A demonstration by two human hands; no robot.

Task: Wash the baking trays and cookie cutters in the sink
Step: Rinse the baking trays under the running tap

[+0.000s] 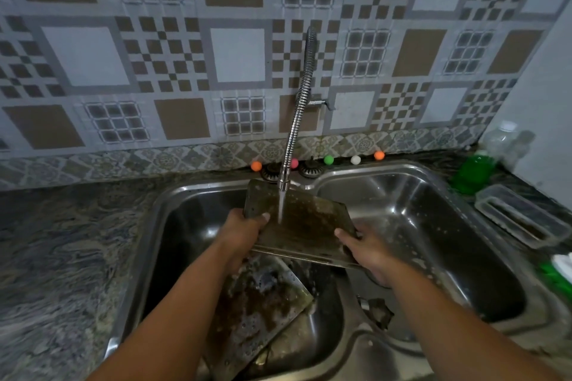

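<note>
The wall behind is covered in patterned tiles (pixel 238 54), brown, white and checked squares above a narrow floral border at the counter line. The marbled grey stone counter (pixel 62 244) fills the nine o'clock side. Along the back ledge sits a row of small coloured balls: an orange ball (pixel 256 166) at the left end, a pink one (pixel 294 163), a green one (pixel 328 159), a white one (pixel 355 159) and another orange one (pixel 379 155) at the right end. Toward two o'clock stands a bottle of green liquid (pixel 473 172), with a clear plastic bottle (pixel 503 138) just behind it. At three o'clock lies a clear rectangular plastic container (pixel 520 215).
</note>
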